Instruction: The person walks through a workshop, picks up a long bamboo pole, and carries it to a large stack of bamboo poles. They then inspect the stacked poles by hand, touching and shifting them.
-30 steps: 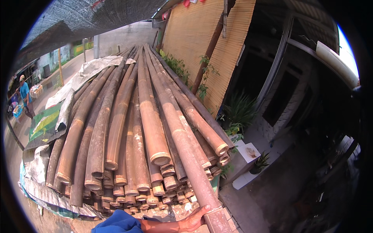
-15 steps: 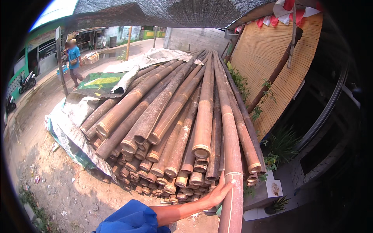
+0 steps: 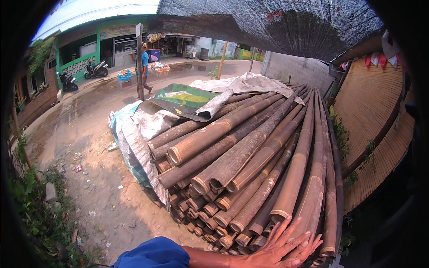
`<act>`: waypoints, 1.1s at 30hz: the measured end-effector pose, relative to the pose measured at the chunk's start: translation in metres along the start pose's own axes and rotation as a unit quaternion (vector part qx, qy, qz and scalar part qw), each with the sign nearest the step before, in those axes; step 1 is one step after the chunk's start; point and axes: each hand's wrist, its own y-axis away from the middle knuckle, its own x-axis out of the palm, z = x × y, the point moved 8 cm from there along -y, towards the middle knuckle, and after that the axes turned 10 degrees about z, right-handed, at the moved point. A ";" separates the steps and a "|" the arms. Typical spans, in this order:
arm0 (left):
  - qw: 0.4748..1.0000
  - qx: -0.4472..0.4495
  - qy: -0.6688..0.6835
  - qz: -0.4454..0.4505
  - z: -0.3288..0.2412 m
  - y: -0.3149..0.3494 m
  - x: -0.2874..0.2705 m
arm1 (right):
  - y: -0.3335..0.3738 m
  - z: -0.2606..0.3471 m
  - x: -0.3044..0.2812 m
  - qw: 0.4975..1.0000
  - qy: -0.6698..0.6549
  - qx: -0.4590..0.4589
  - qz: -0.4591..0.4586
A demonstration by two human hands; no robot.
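Note:
My left hand [image 3: 286,245] reaches in from the lower edge in a blue sleeve [image 3: 152,254], with its fingers spread. It lies against the near end of a long brown bamboo pole [image 3: 308,187], and covers that end. To its left a thicker bamboo pole [image 3: 292,178] ends just above my fingertips. Another bamboo pole [image 3: 330,210] runs along the right side of the stack. Below and left of these are many cut pole ends [image 3: 223,219], stacked in layers. My right hand is not in view.
A white and green tarpaulin [image 3: 134,129] drapes over the stack's left side. Dark shade netting [image 3: 268,27] hangs overhead, and a bamboo screen [image 3: 375,120] stands at right. On the road a person in blue [image 3: 144,67] walks behind a post [image 3: 139,58], near parked motorcycles [image 3: 96,69].
The view has swung left. My left hand has gone from resting on the side of the long pole to lying spread at its near end. The pole no longer sticks out past the hand.

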 end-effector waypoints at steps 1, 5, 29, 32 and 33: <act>1.000 -0.019 -0.010 -0.011 0.012 -0.003 -0.003 | 0.009 -0.012 0.005 0.997 -0.055 0.038 0.038; 0.993 -0.075 -0.083 0.050 0.057 -0.009 0.002 | 0.013 -0.030 0.020 0.981 -0.082 0.146 0.097; 0.933 -0.037 -0.148 -0.327 0.102 -0.047 0.023 | -0.042 -0.009 0.023 0.827 -0.427 -0.164 0.328; 0.902 -0.049 -0.290 -0.316 0.093 -0.051 0.034 | -0.059 -0.044 -0.008 0.825 -0.425 -0.163 0.336; 0.904 -0.044 -0.297 -0.304 0.091 -0.054 0.040 | -0.061 -0.061 -0.023 0.841 -0.405 -0.157 0.323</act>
